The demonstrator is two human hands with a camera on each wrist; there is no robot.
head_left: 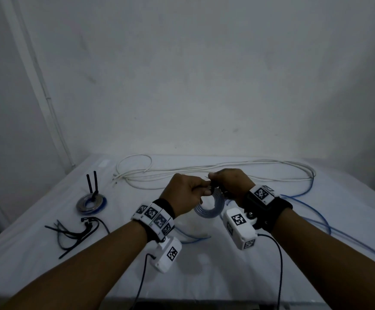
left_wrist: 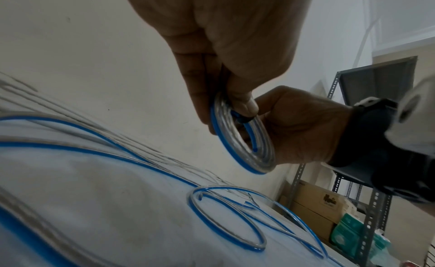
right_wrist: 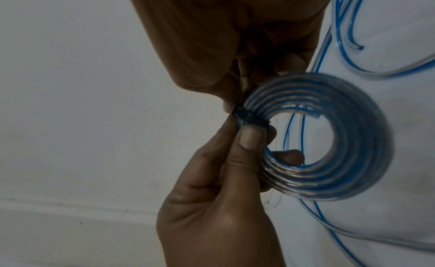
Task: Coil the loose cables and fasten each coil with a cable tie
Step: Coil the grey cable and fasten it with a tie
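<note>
both hands at one coil above the counter

the left hand [head_left: 185, 194] and the right hand [head_left: 231, 184] meet in the air over the middle of the counter [head_left: 226, 276], which is covered in white. between them hangs a flat coil of clear cable with a blue stripe [head_left: 208, 205], its ring facing the camera in the right wrist view and hanging clear of the cover. the left hand pinches the coil at about 9 o'clock on the ring, thumb on the near face and another fingertip showing through the hole. just at that spot a black cable tie [right_wrist: 244, 118] is wrapped across the turns. the right hand's fingers are curled and pinch at the tie from above; how much of the tie's tail it holds cannot be told.

more of the clear blue-striped cable [head_left: 311, 211] lies loose on the counter from 3 to 5 o'clock of the hands, with a loop showing in the left wrist view. a loose white cable [head_left: 226, 168] lies in long loops at 12 o'clock, near the wall. at 9 o'clock a finished coil [head_left: 91, 203] lies flat with two black tie tails standing up from it. at 8 o'clock is a small pile of black cable ties [head_left: 70, 233].
</note>
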